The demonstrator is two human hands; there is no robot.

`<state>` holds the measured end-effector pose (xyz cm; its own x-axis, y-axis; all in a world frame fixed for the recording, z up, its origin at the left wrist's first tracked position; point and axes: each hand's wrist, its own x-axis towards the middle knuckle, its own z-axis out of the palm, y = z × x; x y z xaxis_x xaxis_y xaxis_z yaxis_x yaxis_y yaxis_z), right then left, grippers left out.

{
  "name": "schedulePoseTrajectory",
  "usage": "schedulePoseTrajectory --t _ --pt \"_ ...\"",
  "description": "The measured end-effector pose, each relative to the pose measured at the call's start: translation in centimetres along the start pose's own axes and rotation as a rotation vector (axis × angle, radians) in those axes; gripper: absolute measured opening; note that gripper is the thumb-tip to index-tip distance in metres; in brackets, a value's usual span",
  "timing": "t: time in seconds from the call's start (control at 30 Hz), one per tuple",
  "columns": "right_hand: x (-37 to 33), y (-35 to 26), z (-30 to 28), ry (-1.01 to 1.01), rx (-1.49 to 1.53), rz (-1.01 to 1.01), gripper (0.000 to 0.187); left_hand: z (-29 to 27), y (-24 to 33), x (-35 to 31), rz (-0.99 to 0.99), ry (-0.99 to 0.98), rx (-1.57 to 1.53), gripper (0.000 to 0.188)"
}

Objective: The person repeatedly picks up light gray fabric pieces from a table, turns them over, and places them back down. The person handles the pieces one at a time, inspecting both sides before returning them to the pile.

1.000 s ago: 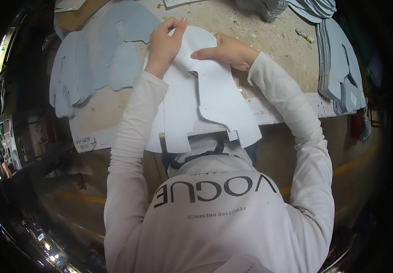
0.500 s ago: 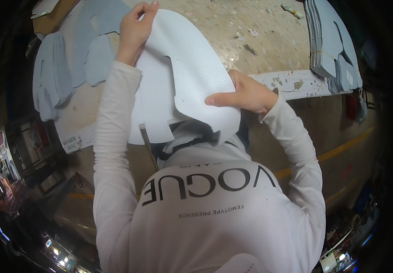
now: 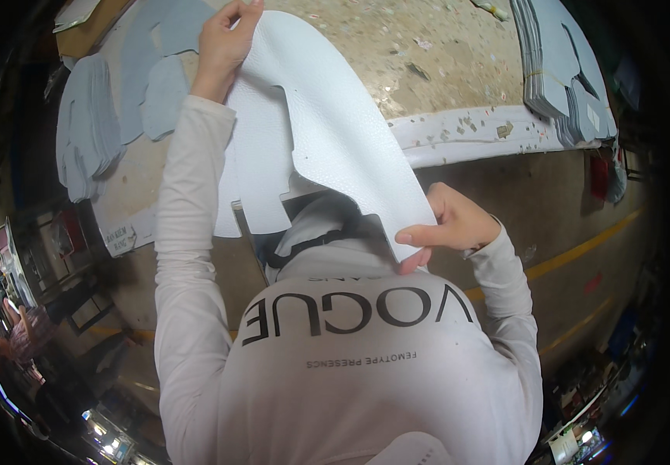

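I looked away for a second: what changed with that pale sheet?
The pale cut sheet was lifted off the table; the right hand drew its lower edge toward the body, and the left hand kept the top edge. Both grips and the grey stacks stayed.

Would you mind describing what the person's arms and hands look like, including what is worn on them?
Both arms are covered to the wrists by long, close-fitting sleeves of a pale off-white top. The left hand and the right hand are bare: no gloves, rings, watch or bracelet show.
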<state>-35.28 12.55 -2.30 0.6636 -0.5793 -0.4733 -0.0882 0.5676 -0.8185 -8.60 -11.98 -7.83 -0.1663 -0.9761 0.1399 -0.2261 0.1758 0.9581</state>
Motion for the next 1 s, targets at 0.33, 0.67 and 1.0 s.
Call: schedulePoseTrajectory --t 0.33,0.67,1.0 --pt "-0.3 -7.1 -4.2 0.087 -0.358 -0.214 0.020 -0.4 3.1 -1.2 -0.160 -0.106 -0.020 0.037" --pt "20.3 -14.4 -7.2 0.541 -0.805 -0.626 0.037 -2.1 3.4 -0.6 -0.242 -0.314 -0.270 0.031" --pt "23.5 -11.4 -7.7 0.870 -0.718 -0.352 0.044 -1.3 3.7 -4.7 -0.374 -0.280 -0.141 0.039"
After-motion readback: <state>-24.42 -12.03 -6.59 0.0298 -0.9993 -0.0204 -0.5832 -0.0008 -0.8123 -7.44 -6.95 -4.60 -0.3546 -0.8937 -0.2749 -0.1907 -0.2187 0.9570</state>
